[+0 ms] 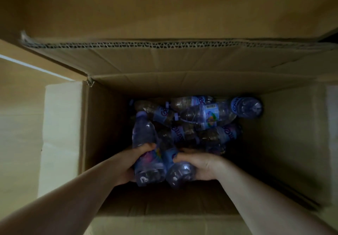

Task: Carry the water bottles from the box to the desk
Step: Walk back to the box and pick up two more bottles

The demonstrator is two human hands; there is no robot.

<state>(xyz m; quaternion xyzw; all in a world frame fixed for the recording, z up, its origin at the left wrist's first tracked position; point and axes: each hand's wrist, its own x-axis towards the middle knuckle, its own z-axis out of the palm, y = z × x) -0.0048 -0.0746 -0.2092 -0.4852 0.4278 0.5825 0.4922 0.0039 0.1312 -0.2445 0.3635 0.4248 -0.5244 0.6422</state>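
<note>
Plastic bottles (146, 154) clasped in each grip, inside box (102, 125).

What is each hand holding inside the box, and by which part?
The left hand grips one water bottle around its middle; the right hand grips another bottle around its lower body.

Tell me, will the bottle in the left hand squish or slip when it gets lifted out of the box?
The bottle looks like thin clear plastic, so it may dent a little under the left hand. Its smooth sides and label could be slippery, though the fingers wrap well round it. It seems full, so probably heavy for its size.
</note>
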